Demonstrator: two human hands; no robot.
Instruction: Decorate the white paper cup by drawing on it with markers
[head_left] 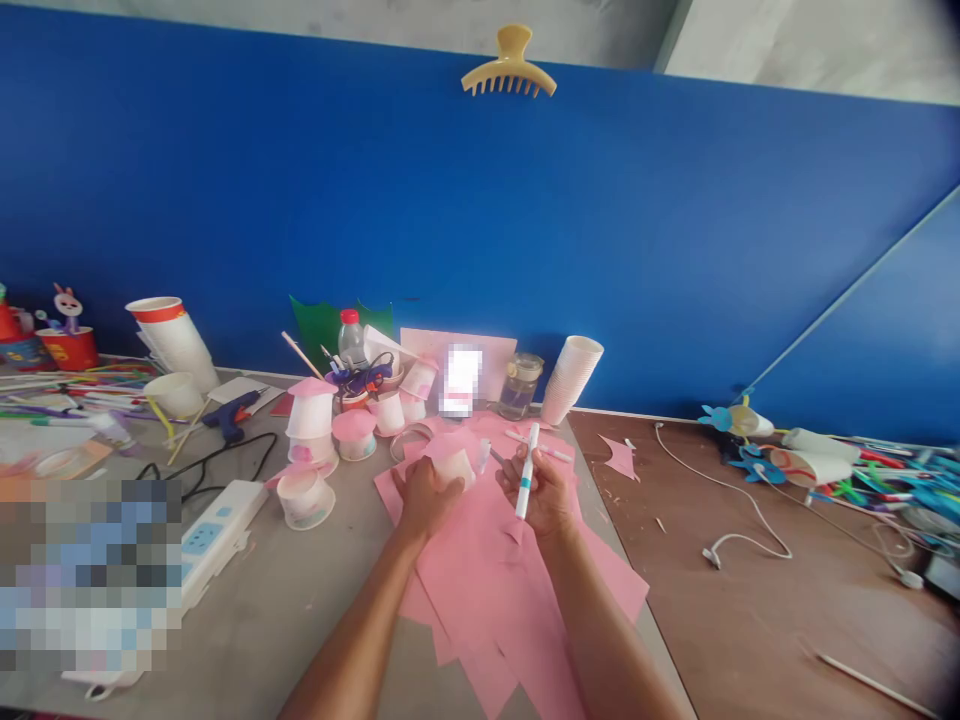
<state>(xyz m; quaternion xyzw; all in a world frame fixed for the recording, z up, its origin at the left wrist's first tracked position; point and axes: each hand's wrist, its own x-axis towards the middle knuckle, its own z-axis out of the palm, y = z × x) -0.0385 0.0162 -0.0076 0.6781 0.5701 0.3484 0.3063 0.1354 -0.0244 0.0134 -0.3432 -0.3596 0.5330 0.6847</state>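
Observation:
My left hand (429, 497) is closed around a white paper cup (456, 467) with pink paper at its top, held low over the pink paper sheets (480, 560). In my right hand (546, 497) is a white marker pen (527, 475) with a teal band, gripped upright at a slight tilt. Between the two hands a small clear object (484, 455) shows, too small to name. Another white pen (551, 453) lies on the paper behind my right hand. Several cups with pink paper tops, such as this one (311, 408), stand left of my left hand.
A tall stack of paper cups (571, 380) and a glass jar (520, 385) stand at the back. Leftward are a blue glue gun (234, 413) and a white power strip (217, 535). A white cable (750, 490) lies on the brown table at right, near piled craft items (847, 470).

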